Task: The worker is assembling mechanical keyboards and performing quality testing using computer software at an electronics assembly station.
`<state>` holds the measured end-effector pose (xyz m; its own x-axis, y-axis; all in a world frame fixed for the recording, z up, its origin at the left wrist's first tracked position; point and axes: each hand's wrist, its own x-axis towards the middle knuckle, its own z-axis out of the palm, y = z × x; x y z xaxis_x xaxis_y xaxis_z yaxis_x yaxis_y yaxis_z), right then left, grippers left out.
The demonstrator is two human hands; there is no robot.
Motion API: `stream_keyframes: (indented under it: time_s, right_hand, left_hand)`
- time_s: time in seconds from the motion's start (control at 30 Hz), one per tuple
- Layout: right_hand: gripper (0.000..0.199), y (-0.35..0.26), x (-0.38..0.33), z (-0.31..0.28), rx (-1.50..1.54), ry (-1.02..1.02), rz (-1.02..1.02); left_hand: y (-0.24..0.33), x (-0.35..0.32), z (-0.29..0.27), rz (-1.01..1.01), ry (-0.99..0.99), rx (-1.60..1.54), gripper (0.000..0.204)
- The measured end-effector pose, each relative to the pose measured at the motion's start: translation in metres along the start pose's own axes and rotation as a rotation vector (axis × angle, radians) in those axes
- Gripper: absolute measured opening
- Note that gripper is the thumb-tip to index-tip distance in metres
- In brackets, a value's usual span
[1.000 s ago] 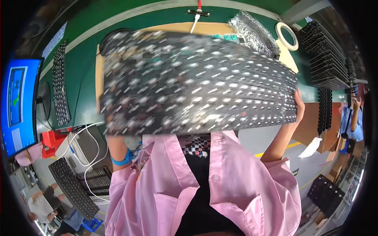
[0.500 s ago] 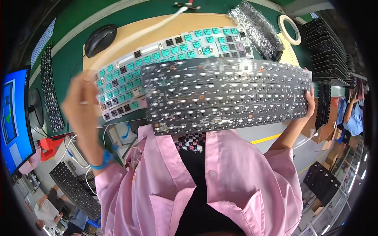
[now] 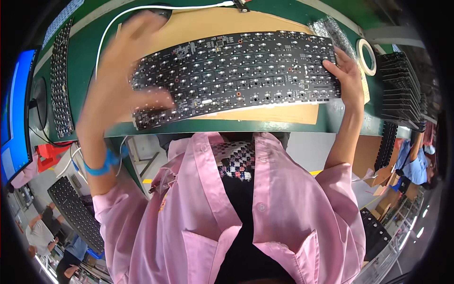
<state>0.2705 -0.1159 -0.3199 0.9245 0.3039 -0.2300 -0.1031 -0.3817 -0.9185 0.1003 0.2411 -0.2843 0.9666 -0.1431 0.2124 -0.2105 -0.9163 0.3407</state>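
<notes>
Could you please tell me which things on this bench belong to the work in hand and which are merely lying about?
In hand:
- black keyboard circuit board
- right hand gripping its end
- left hand, blurred, above its other end
- brown mat

Lying about:
- tape roll
- stacked boards
- monitor
- white cable

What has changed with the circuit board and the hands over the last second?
The black keyboard circuit board came down from in front of the camera and now lies on the brown mat. The keyboard with teal keycaps seen half a second ago is covered. The left hand is blurred over the board's left end. The right hand still grips the right end.
</notes>
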Motion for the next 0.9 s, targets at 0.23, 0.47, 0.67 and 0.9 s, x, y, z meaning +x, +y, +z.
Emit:
stream_keyframes:
  time_s: [0.23, 0.47, 0.67, 0.9]
  right_hand:
    - [0.077, -0.035, -0.016, 0.034, -0.926, -0.068, -0.711]
    - [0.106, -0.038, 0.003, 0.053, -1.064, -0.506, -0.775]
    - [0.110, -0.034, 0.003, 0.053, -1.055, -0.511, -0.758]
    - [0.111, -0.039, 0.006, 0.054, -1.064, -0.534, -0.710]
  left_hand:
    - [0.011, -0.032, 0.020, -0.097, -0.249, 0.111, 0.104]
    - [0.009, -0.030, 0.018, -0.116, -0.307, 0.093, 0.101]
    - [0.010, -0.034, 0.017, -0.122, -0.301, 0.084, 0.098]
    - [0.010, -0.031, 0.016, -0.119, -0.312, 0.114, 0.096]
